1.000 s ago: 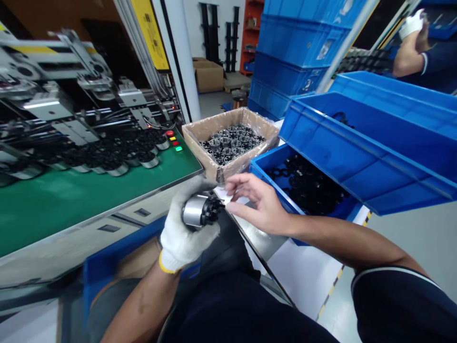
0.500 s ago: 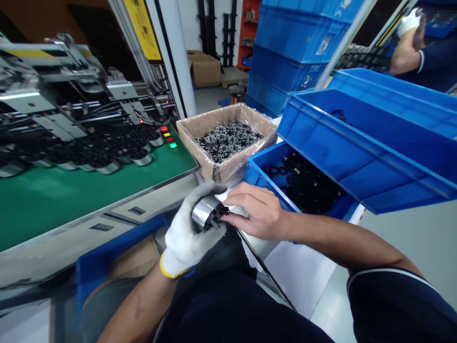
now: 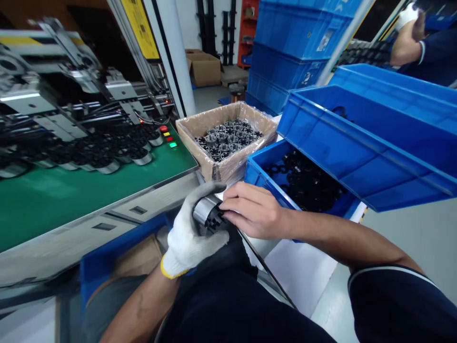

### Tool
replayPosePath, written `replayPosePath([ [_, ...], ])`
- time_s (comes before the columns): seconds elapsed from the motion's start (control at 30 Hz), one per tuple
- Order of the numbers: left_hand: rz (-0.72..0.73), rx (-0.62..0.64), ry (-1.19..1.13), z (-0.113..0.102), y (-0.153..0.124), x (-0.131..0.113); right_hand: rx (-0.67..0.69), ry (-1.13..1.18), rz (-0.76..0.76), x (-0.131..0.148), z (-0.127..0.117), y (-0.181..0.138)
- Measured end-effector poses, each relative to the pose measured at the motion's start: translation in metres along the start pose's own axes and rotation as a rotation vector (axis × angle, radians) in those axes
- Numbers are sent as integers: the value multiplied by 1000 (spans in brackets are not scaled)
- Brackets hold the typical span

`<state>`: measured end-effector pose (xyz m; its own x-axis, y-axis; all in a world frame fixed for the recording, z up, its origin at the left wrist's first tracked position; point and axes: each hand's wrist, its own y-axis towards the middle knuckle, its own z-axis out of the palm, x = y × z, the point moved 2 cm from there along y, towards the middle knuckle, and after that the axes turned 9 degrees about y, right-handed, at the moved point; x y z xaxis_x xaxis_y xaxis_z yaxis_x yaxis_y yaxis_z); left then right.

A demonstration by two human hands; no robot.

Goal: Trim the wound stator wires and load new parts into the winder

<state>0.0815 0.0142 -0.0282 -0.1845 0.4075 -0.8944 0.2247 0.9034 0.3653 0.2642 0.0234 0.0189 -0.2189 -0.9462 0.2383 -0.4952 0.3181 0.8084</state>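
A long green conveyor belt [image 3: 71, 190] runs along the left, carrying a row of finished metal-and-black units [image 3: 107, 157] toward the machine, and stacked blue crates [image 3: 374, 138] crowd the right, the lowest one [image 3: 257, 171] open and heaped with black plastic parts [image 3: 307, 183]. Between them sits a cardboard box [image 3: 200, 128] of bare steel cores [image 3: 224, 140]. In front of all that, over the person's lap, the gloved left hand [image 3: 187, 238] is wrapped round a steel cylinder [image 3: 204, 209], and the bare right hand [image 3: 252, 209] is closed over its end, fingertips pressing on a black plastic insert [image 3: 214, 221]. The insert looks partly seated, though the fingers hide most of the joint, so that is uncertain. The main risk I see is the insert going in skewed: if its slots are not lined up with the core, pressure could jam or crack the plastic. The knitted glove may also let the smooth cylinder twist or slide, and with nothing beneath but the lap, a slip would probably send the piece to the floor. A co-worker's gloved hand [image 3: 407, 16] works well apart at the top right.
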Motion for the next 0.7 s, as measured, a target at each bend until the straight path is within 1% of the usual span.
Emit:
replayPosePath([
  [0.07,-96,32,63,0,0,-2,12,-68,-80,2,0,-1],
  [0.1,-158,39,96,0,0,-3,25,-89,-97,3,0,-1],
  [0.17,-246,34,136,-1,-1,-6,44,-104,-67,1,0,-1],
  [0.2,-264,27,146,-2,-1,-6,50,-111,-37,0,0,-1],
  [0.23,-266,23,149,-2,-1,-6,59,-123,-23,-1,0,-1],
  [0.27,-260,25,150,-2,-1,-6,79,-140,-40,-1,0,-2],
  [0.37,-272,54,192,-3,-1,-5,159,-208,-172,-1,2,-2],
  [0.4,-287,65,213,-4,-1,-5,167,-224,-187,-1,2,-2],
  [0.5,-300,78,216,-5,-1,-5,132,-251,-145,1,1,0],
  [0.57,-263,97,174,-5,1,-7,151,-262,-169,4,1,3],
  [0.7,-210,144,196,-4,3,-9,293,-265,-247,8,1,7],
])
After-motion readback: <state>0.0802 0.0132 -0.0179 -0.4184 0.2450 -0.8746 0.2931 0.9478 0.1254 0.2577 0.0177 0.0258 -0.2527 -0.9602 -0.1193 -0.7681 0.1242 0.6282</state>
